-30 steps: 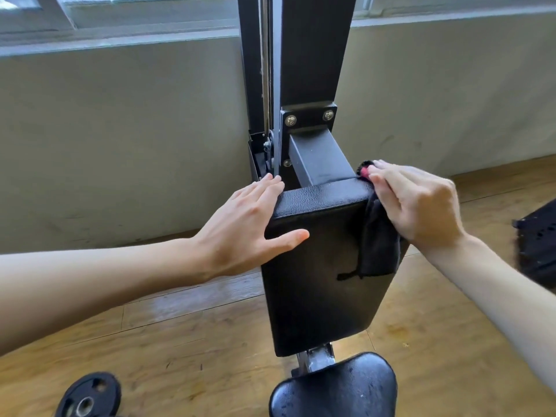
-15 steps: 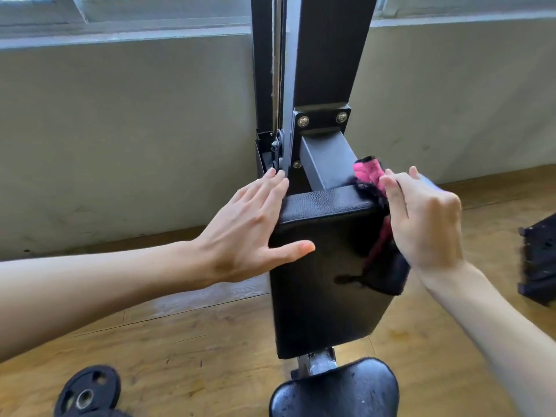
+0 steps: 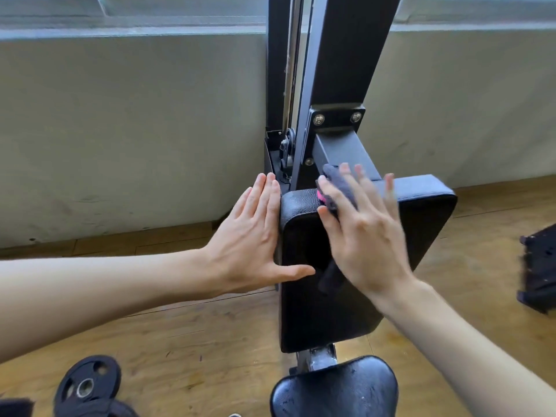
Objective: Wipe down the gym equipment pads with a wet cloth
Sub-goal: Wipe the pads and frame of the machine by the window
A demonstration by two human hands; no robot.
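Fingers [image 3: 368, 203] of the right hand [image 3: 367, 236] press cloth [image 3: 338, 180] onto pad [image 3: 421, 224].

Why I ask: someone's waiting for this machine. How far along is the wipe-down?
Done: nothing shows for sure; no wet streaks are visible on the back pad. In hand: the right hand presses the cloth on its upper front, while the left hand braces its side. Left: probably the seat pad.

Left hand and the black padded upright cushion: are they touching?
Touching. Head view shows the left hand flat along the black padded upright cushion on its left side, thumb lying across its front.
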